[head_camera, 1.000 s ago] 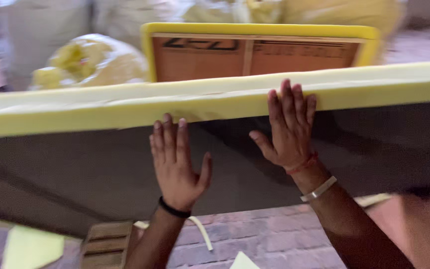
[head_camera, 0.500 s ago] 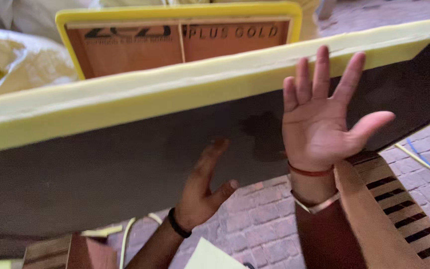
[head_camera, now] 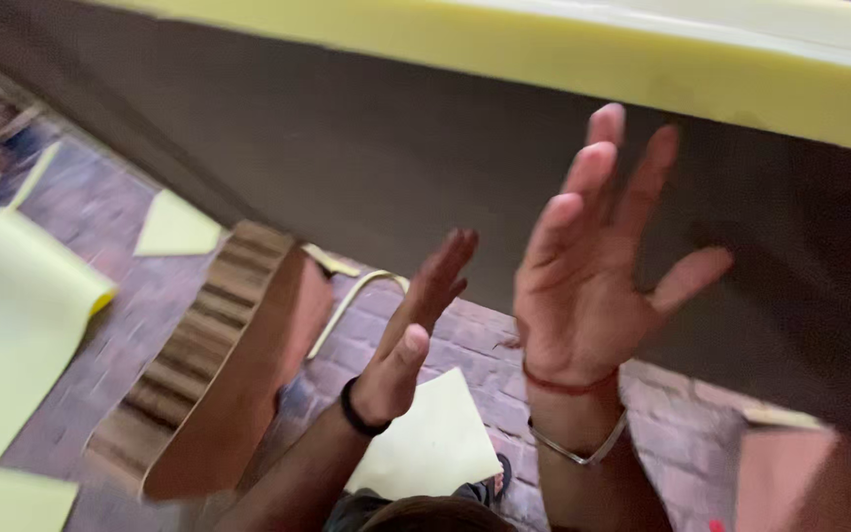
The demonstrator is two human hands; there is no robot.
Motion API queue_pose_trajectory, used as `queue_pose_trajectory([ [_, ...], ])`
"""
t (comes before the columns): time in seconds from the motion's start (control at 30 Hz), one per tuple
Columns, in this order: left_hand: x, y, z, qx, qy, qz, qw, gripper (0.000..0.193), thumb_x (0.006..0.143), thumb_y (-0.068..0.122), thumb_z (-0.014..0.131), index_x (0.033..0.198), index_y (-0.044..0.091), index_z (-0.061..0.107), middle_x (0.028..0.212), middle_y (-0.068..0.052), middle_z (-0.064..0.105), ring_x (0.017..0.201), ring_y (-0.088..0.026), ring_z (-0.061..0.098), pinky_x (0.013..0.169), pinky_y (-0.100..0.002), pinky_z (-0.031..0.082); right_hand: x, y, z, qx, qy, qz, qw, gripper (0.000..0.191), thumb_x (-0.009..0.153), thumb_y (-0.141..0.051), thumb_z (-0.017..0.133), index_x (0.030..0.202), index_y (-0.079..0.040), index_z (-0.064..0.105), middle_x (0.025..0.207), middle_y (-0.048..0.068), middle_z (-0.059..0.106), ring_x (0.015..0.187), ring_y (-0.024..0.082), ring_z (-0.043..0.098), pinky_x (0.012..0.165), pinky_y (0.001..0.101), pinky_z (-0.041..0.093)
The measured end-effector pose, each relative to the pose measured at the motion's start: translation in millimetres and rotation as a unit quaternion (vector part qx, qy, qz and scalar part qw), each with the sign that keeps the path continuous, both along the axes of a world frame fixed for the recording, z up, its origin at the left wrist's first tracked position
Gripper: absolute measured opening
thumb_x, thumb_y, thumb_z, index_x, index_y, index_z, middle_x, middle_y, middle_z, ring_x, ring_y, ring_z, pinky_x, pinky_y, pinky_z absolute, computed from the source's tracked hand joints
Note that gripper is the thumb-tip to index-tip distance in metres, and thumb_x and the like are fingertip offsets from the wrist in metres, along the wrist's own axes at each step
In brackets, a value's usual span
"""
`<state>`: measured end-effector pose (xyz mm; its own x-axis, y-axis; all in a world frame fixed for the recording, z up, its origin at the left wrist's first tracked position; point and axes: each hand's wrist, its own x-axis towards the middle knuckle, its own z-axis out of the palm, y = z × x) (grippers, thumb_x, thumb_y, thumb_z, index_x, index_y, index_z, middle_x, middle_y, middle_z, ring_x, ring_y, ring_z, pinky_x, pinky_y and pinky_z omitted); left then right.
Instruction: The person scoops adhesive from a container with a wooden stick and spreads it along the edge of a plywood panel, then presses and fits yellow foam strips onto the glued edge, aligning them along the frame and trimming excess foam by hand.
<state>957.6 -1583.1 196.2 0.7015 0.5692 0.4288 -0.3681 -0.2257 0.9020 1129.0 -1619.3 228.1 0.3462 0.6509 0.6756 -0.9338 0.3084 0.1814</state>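
A large foam slab (head_camera: 563,108) fills the upper half of the frame, its yellow edge running across the top and its dark face slanting down toward the lower right; I read both hands as pressing or steadying that dark face; the right hand (head_camera: 593,276), at centre right, is raised with fingers spread and released, grasping nothing, and whether the palm actually touches the slab I cannot tell through the blur; the left hand (head_camera: 416,335), just left of it and lower, is turned edge-on with fingers straight and unclenched, also empty, seemingly just clear of the surface. To handle it well, I judge, both palms should land flat and well apart on the face, pushing evenly so the broad, floppy sheet does not twist or sag at one end. A red thread and a metal bangle (head_camera: 583,448) circle the right wrist; a dark band (head_camera: 357,414) circles the left. Below, on the brick floor (head_camera: 100,217), a slatted wooden crate (head_camera: 219,365) lies at lower left; yellow foam offcuts (head_camera: 435,433) lie scattered under the wrists and at upper left; a wider yellow foam sheet (head_camera: 2,335) curls at the left edge.
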Motion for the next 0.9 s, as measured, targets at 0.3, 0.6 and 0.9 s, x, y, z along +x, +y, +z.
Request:
queue_pose_trajectory([
  [0.3,-203.8,23.7,19.9,0.059,-0.142,0.366,0.918,0.11,0.102,0.08,0.033,0.168,0.006,-0.014,0.18,-0.023,-0.006,0.17,-0.034,0.0,0.14,-0.05,0.003,-308.9,72.3,15.1,-0.069,-0.214,0.05,0.973,0.09,0.096,-0.071,0.037,0.167,-0.033,-0.004,0.174,0.019,0.011,0.158,0.031,0.024,0.137,0.0537,0.019],
  [0.6,-534.9,-92.2,-27.0,0.129,0.007,0.58,0.804,0.104,0.107,0.078,0.026,0.17,0.007,-0.015,0.177,-0.021,-0.016,0.168,-0.033,-0.01,0.14,-0.052,-0.002,-658.1,23.5,-23.6,-0.039,-0.349,0.17,0.921,0.085,0.106,-0.071,0.044,0.169,-0.033,0.0,0.175,0.011,0.014,0.162,0.025,0.015,0.136,0.0434,0.007],
  [0.9,-835.8,-163.9,-34.4,0.069,-0.027,0.753,0.653,0.11,0.095,0.084,0.029,0.163,0.018,-0.027,0.173,-0.017,-0.031,0.164,-0.036,-0.017,0.131,-0.058,0.003,-940.4,-66.0,-49.1,0.082,-0.358,0.365,0.856,0.078,0.11,-0.066,0.039,0.168,-0.027,0.005,0.175,0.014,0.022,0.161,0.028,0.021,0.136,0.0496,0.016],
])
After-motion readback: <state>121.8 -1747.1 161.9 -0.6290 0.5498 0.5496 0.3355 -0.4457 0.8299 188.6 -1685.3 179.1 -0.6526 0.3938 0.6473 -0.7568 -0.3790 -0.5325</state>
